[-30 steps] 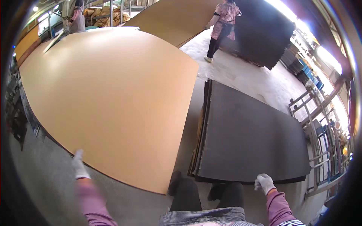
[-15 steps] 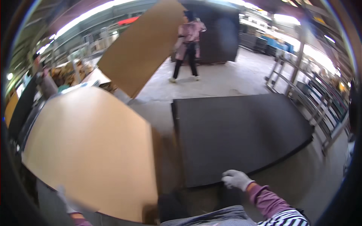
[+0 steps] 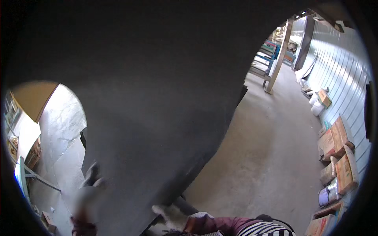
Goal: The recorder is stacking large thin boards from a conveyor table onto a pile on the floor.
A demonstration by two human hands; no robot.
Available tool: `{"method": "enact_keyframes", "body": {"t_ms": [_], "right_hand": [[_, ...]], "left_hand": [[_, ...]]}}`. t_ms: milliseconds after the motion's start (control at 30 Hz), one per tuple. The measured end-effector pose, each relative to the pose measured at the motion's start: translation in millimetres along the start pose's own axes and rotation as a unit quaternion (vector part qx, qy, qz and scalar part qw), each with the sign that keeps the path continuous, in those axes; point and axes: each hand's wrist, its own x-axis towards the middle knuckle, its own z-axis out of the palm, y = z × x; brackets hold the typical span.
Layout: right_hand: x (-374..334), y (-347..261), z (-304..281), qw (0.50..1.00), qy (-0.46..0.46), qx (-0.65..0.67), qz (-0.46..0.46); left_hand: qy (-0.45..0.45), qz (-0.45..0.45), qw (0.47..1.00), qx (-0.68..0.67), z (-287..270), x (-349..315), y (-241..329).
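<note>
Concrete floor (image 3: 283,165): dull grey with a brownish cast at right; at left paler, glaring, crossed by thin crack lines. Middle stretch hidden from view. Down the right edge, a ragged row: white pails (image 3: 316,107) farthest along of the containers, then cardboard cartons (image 3: 346,172), flaps raised on some, then a lilac-and-white tub (image 3: 323,196), nearest an open carton (image 3: 321,227). Which cartons touch the ground, cannot tell. Far end: square post (image 3: 280,59) footed on the concrete, leaning in view. Lower left: small white scrap (image 3: 52,209).
</note>
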Motion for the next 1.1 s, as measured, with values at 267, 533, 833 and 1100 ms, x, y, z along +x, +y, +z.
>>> {"method": "enact_keyframes", "body": {"t_ms": [267,533,833,1100], "right_hand": [[65,30,-53,0.912,0.013,0.249,0.326],[113,84,-132,0.941,0.157,0.193,0.229],[283,81,-328,0.894,0.371,-0.167,0.186],[307,54,-279,0.749,0.275,-0.472,0.375]], "left_hand": [[0.285,-0.32,0.737,0.523,-234,-167,-222],[0.365,-0.241,0.898,0.049,-178,-95,-237],[0.268,-0.385,0.883,-0.023,26,86,-364],[0.202,-0.461,0.852,0.147,-25,36,-369]]}}
